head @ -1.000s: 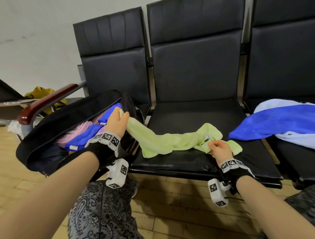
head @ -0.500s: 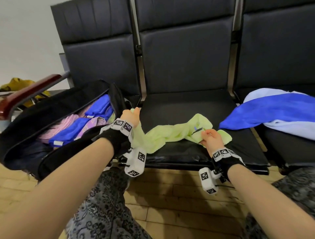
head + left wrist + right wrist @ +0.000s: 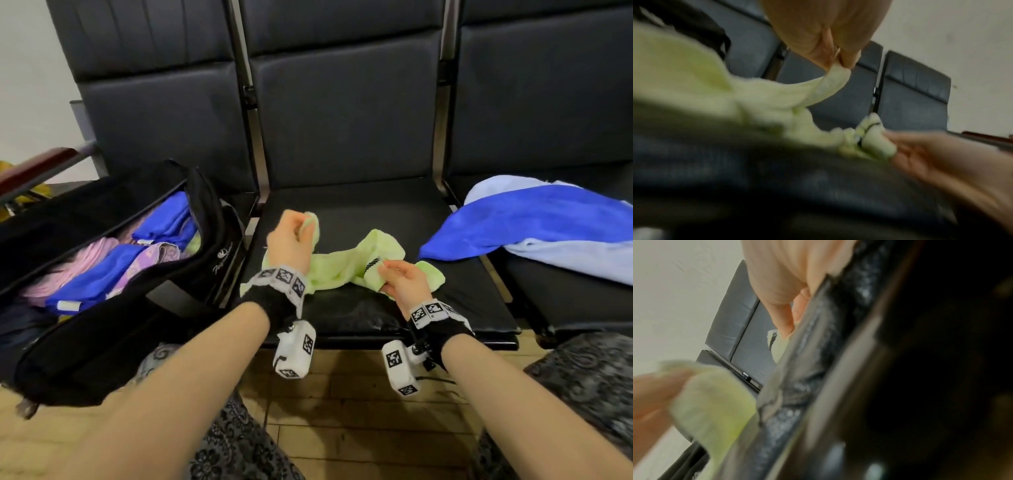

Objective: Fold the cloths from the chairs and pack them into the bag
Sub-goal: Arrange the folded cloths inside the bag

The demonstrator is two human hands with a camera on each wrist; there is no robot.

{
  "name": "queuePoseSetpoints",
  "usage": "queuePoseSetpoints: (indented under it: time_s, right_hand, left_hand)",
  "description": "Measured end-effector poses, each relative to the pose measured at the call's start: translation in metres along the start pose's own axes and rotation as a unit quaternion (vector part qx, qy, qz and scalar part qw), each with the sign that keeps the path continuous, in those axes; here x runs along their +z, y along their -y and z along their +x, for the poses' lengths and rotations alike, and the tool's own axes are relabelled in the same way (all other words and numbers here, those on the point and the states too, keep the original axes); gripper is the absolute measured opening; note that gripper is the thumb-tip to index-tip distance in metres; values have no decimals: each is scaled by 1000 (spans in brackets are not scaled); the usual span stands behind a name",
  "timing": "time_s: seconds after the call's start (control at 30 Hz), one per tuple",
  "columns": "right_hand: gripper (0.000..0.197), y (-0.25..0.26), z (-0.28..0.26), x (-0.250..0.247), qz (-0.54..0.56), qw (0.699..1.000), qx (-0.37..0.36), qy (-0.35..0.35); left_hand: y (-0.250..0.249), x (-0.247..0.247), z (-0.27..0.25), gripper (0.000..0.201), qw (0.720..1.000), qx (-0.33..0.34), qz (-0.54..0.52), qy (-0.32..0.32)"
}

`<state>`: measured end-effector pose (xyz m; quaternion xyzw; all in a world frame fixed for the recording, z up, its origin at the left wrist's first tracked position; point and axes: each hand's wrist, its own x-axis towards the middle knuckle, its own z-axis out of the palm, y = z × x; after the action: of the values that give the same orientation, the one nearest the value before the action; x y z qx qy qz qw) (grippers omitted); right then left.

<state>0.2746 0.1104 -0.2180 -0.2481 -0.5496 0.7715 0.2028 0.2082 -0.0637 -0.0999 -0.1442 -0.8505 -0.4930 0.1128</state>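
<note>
The job is partly done; the black bag (image 3: 113, 274) sits open on the left chair, and it already has folded cloths inside, some blue (image 3: 161, 222) and some pink (image 3: 85, 260), lying side by side; so a good part of the packing looks finished

The green cloth (image 3: 339, 267) is the one being worked on; it lies bunched up on the seat of the middle chair (image 3: 359, 202), not flat and not folded yet; the left hand (image 3: 291, 240) holds one end up off the seat, and its fingers (image 3: 840, 56) pinch a corner of the cloth tight between thumb and finger; the right hand (image 3: 404, 281) holds the other end low, just above the seat, and its fingers (image 3: 390, 265) are curled and pinching the cloth near a small black tag; the two hands are near each other, with the cloth hanging slack between them

I think the step now is to get the green cloth spread out so it can be folded; after that it has to go in the bag

There is more to do after this one; a big blue cloth (image 3: 534, 222) and a pale blue cloth (image 3: 582, 260) under it lie in a loose pile on the right chair, well apart from the hands; they look not folded; so at least three cloths are left, and I cannot tell if the bag has room for all
</note>
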Motion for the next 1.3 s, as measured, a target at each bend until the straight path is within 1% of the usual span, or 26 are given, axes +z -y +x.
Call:
queuePoseSetpoints:
  time_s: [0.03, 0.1, 0.17, 0.2, 0.3, 0.47, 0.53, 0.6, 0.7, 0.77, 0.83, 0.97, 1.03, 1.1, 1.23, 1.3]
  right_hand:
    - [5, 0, 0, 1, 0, 1000, 2, 0]
    - [4, 0, -1, 2, 0, 1000, 3, 1]
    - [6, 1, -3, 2, -4, 1000, 3, 5]
    - [7, 2, -3, 2, -6, 1000, 2, 6]
    - [7, 4, -4, 1, -20, 1000, 3, 9]
    - [3, 3, -3, 1, -52, 999, -1, -3]
    - [12, 2, -3, 1, -65, 998, -6, 0]
    - [19, 2, -5, 0, -89, 996, -18, 11]
    - [21, 4, -9, 0, -136, 990, -34, 31]
    - [19, 3, -9, 1, -140, 989, -31, 28]
    - [12, 3, -10, 1, -154, 987, -42, 15]
    - [3, 5, -11, 3, -152, 986, -71, -1]
    - [5, 5, -11, 3, -129, 989, -74, -5]
    - [10, 4, -12, 3, -120, 990, -79, -4]
    - [14, 5, -13, 3, -160, 984, -83, -4]
    - [14, 5, -13, 3, -180, 980, -86, -20]
  left_hand:
    - [11, 17, -10, 13, 999, 0, 14, 43]
    - [29, 47, -31, 20, 995, 11, 16, 97]
    - [39, 71, -46, 24, 992, -7, 0, 122]
    - [43, 81, -50, 24, 992, -14, -5, 124]
    - [47, 100, -54, 22, 992, -27, -23, 119]
    - [51, 102, -55, 16, 985, -85, -127, 82]
    - [51, 102, -58, 14, 983, -75, -148, 77]
    - [52, 104, -60, 16, 983, -68, -153, 72]
    - [57, 107, -57, 21, 986, -67, -148, 36]
    - [59, 109, -57, 21, 987, -56, -149, 22]
    - [60, 110, -59, 20, 986, -54, -153, 22]
    - [62, 109, -57, 8, 981, -67, -179, 20]
    - [63, 109, -57, 5, 980, -60, -189, 18]
    - [63, 109, -59, 6, 983, -37, -177, 19]
    - [61, 110, -63, 6, 988, -9, -152, 30]
    - [60, 111, -63, 8, 988, -5, -152, 29]
